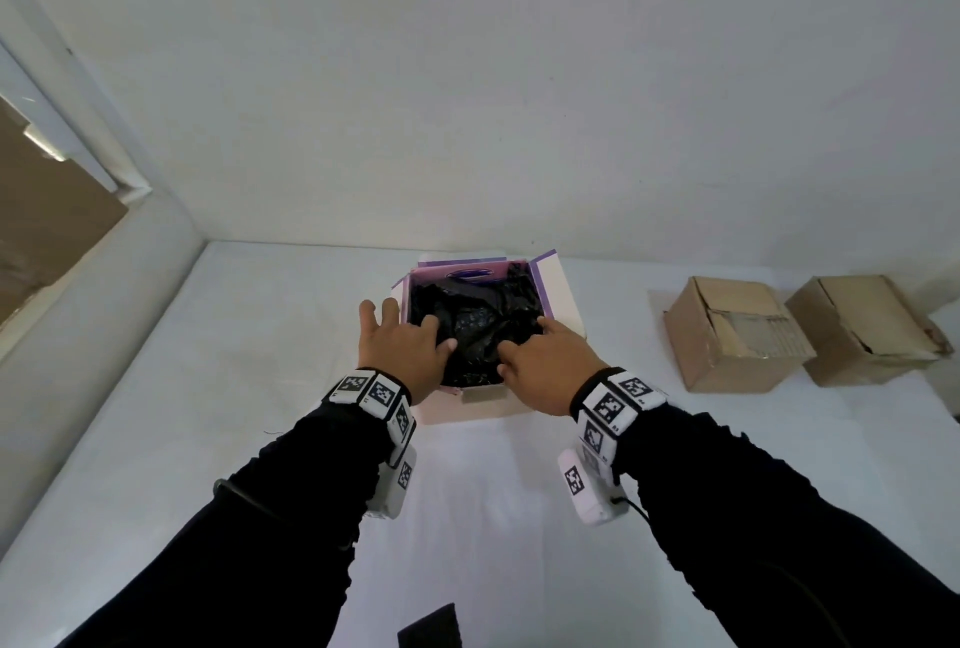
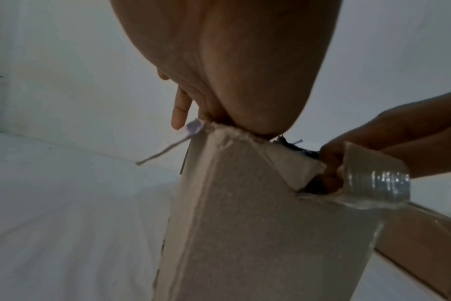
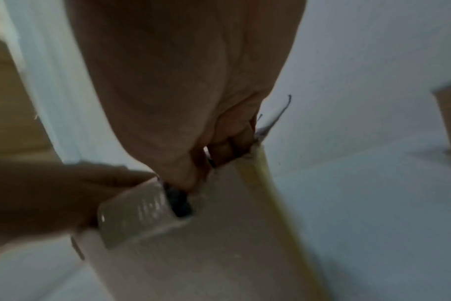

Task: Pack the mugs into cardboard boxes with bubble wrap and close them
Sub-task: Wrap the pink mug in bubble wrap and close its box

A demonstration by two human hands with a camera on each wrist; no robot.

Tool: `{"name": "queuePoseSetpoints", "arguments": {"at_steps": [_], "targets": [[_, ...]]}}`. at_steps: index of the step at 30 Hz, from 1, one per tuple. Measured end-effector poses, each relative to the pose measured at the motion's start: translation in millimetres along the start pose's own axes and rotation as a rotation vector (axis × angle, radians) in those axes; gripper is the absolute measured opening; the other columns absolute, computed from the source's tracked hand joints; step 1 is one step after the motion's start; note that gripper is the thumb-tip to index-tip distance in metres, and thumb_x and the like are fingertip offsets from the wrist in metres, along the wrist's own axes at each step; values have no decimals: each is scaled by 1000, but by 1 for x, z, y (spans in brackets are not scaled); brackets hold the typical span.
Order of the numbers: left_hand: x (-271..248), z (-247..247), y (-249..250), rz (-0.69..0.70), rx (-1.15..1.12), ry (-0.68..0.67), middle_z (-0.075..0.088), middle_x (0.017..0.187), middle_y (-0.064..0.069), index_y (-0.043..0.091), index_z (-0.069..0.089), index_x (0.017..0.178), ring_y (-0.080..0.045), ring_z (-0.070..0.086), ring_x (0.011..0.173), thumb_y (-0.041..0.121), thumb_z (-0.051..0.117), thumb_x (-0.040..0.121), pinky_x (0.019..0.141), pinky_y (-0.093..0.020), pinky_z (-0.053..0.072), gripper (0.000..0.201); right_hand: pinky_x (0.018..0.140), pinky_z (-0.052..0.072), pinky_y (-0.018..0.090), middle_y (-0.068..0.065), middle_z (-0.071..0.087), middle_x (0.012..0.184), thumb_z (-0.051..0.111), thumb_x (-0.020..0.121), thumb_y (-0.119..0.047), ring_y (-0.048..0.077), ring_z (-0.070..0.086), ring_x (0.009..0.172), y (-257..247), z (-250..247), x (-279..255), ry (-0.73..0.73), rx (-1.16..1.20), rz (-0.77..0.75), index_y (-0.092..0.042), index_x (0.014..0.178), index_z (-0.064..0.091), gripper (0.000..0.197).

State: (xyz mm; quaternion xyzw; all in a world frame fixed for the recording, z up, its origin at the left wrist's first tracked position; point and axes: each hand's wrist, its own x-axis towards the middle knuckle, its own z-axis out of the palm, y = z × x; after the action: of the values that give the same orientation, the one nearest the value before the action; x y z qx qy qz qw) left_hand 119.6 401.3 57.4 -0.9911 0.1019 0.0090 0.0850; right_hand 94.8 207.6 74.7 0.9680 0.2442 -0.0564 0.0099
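Observation:
An open box (image 1: 563,294) with pink and purple flaps stands in the middle of the white table, filled with crumpled black bubble wrap (image 1: 467,304). No mug shows; the wrap hides whatever lies under it. My left hand (image 1: 410,330) lies spread over the box's left wall, thumb and forefinger pressing on the wrap, outer fingers (image 2: 179,114) hanging outside. My right hand (image 1: 524,351) reaches in from the near right with its fingers curled down into the wrap. A strip of clear tape (image 2: 379,179) curls off the box's near wall (image 3: 219,234).
Two closed brown cardboard boxes (image 1: 732,335) (image 1: 867,330) stand to the right on the table. A white wall runs close behind the open box. A small black object (image 1: 431,626) lies at the table's near edge. A brown panel (image 1: 41,231) is at far left.

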Motion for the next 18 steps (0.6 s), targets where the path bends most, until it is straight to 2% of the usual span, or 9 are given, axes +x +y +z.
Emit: {"name": "queuePoseSetpoints", "arguments": {"at_steps": [2, 3, 4, 6, 8, 10, 12, 15, 18], "targets": [[1, -6, -4, 41, 5, 44, 68, 93, 1, 22, 54, 100, -28, 39, 117, 50, 40, 92, 99, -50, 16, 32, 79, 42, 33, 7, 66, 89, 43, 94, -24, 28, 62, 85, 1, -7, 8, 107, 224, 114, -14, 96, 56, 16], [3, -9, -6, 62, -3, 85, 66, 99, 1, 21, 54, 100, -27, 42, 115, 48, 51, 88, 97, -47, 20, 30, 73, 42, 31, 6, 63, 94, 48, 92, -21, 26, 61, 88, 1, -12, 14, 189, 375, 192, -15, 96, 58, 13], [7, -11, -7, 87, -35, 128, 62, 105, 0, 20, 53, 103, -27, 45, 111, 45, 60, 83, 94, -43, 26, 33, 77, 43, 30, 5, 60, 103, 51, 90, -19, 24, 59, 94, 2, -15, 21, 242, 517, 274, -14, 100, 59, 14], [14, -13, -8, 146, -231, 142, 51, 121, -5, 16, 49, 116, -28, 49, 109, 33, 71, 76, 89, -39, 39, 49, 96, 40, 29, 7, 50, 123, 53, 89, -17, 22, 51, 112, 2, -20, 37, 222, 724, 418, -12, 117, 58, 29], [22, -11, -5, 167, -429, 38, 38, 138, -8, 14, 37, 135, -30, 51, 113, 22, 76, 73, 88, -39, 47, 74, 109, 34, 33, 11, 43, 136, 52, 85, -18, 27, 43, 126, -1, -20, 53, 118, 810, 529, -10, 129, 51, 45], [30, -8, -3, 156, -408, -85, 26, 148, -10, 12, 21, 147, -31, 51, 117, 20, 77, 71, 87, -41, 50, 95, 110, 36, 41, 15, 43, 138, 50, 75, -22, 32, 42, 128, -8, -19, 65, 36, 843, 599, -8, 132, 46, 59], [36, -6, 0, 139, -317, -152, 27, 149, -11, 10, 15, 149, -30, 50, 120, 20, 75, 73, 87, -43, 51, 98, 110, 36, 44, 18, 40, 141, 50, 74, -20, 35, 41, 130, -11, -16, 70, -49, 853, 659, -5, 138, 38, 66], [38, 1, 6, 128, -193, -110, 47, 138, -9, 7, 21, 146, -28, 46, 119, 19, 61, 84, 89, -39, 49, 75, 104, 38, 35, 19, 45, 138, 49, 83, -14, 34, 46, 126, -5, -11, 72, -150, 873, 708, -3, 139, 33, 60], [36, 7, 7, 152, 65, -16, 59, 123, -3, 10, 37, 137, -30, 36, 124, 27, 50, 85, 98, -44, 27, 56, 87, 37, 28, 18, 52, 132, 48, 87, -11, 33, 50, 119, 2, -9, 74, -216, 848, 695, 0, 137, 35, 52]]}}
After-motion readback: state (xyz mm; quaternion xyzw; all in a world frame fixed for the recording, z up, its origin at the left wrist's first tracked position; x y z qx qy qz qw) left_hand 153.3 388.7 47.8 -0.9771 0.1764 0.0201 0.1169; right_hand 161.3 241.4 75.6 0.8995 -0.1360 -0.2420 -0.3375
